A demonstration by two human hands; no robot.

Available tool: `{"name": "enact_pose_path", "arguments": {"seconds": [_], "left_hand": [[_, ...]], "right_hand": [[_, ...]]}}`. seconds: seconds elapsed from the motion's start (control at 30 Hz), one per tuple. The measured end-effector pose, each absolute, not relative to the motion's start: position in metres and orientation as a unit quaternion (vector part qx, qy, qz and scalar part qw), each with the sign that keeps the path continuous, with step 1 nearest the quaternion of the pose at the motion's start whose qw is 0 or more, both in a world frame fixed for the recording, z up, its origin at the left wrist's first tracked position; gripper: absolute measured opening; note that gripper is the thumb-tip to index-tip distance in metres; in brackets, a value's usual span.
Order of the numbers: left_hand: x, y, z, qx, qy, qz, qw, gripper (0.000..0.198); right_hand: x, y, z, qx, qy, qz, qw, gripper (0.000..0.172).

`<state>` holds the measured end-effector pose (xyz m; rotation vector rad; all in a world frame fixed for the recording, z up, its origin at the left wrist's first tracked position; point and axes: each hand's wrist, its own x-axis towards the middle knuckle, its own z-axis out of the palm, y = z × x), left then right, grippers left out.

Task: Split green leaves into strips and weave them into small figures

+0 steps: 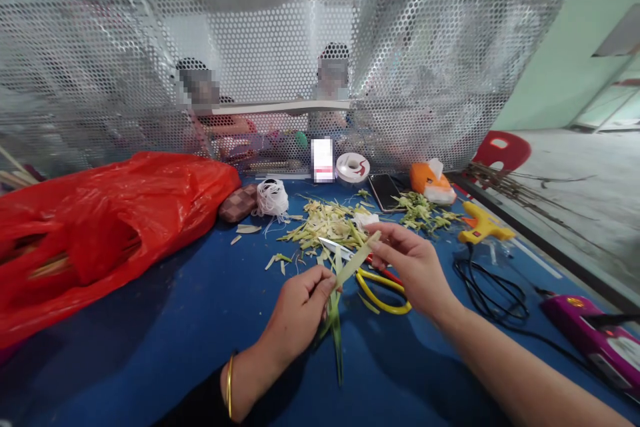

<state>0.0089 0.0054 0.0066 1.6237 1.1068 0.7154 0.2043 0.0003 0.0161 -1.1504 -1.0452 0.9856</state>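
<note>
My left hand (299,310) is closed on a bundle of long green leaf strips (335,327) that hang down past it over the blue table (165,334). My right hand (410,267) pinches the upper end of one pale leaf strip (357,260) that runs between both hands. Yellow-handled scissors (377,284) lie on the table just under and between the hands, blades pointing left. A heap of cut leaf scraps (327,222) lies behind the hands.
A big red plastic bag (100,227) fills the left side. White thread (273,198), a tape roll (353,168), a phone (385,191), a yellow glue gun (483,224) with black cable (493,294) and a purple device (595,337) lie around. Two people sit behind a perforated metal screen (425,67).
</note>
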Motion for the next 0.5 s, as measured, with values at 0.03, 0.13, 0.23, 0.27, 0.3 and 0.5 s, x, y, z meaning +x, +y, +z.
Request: {"name": "enact_pose_path", "arguments": {"seconds": [0.03, 0.13, 0.23, 0.27, 0.3, 0.5], "left_hand": [[0.007, 0.007, 0.008, 0.681, 0.463, 0.299, 0.483, 0.03], [0.003, 0.013, 0.011, 0.679, 0.494, 0.328, 0.433, 0.031], [-0.001, 0.02, 0.012, 0.637, 0.526, 0.377, 0.419, 0.028], [-0.001, 0.022, 0.011, 0.616, 0.531, 0.397, 0.425, 0.027], [-0.002, 0.024, 0.011, 0.592, 0.535, 0.418, 0.433, 0.027], [-0.003, 0.027, 0.012, 0.505, 0.54, 0.498, 0.453, 0.027]], "right_hand": [[0.206, 0.001, 0.016, -0.506, -0.469, 0.414, 0.594, 0.028], [0.21, 0.0, 0.015, -0.548, -0.536, 0.341, 0.544, 0.02], [0.213, -0.003, 0.016, -0.58, -0.653, 0.216, 0.437, 0.013], [0.213, -0.004, 0.016, -0.584, -0.693, 0.167, 0.388, 0.012], [0.213, -0.005, 0.016, -0.587, -0.726, 0.119, 0.339, 0.014], [0.211, -0.006, 0.013, -0.608, -0.766, 0.035, 0.207, 0.019]]}}
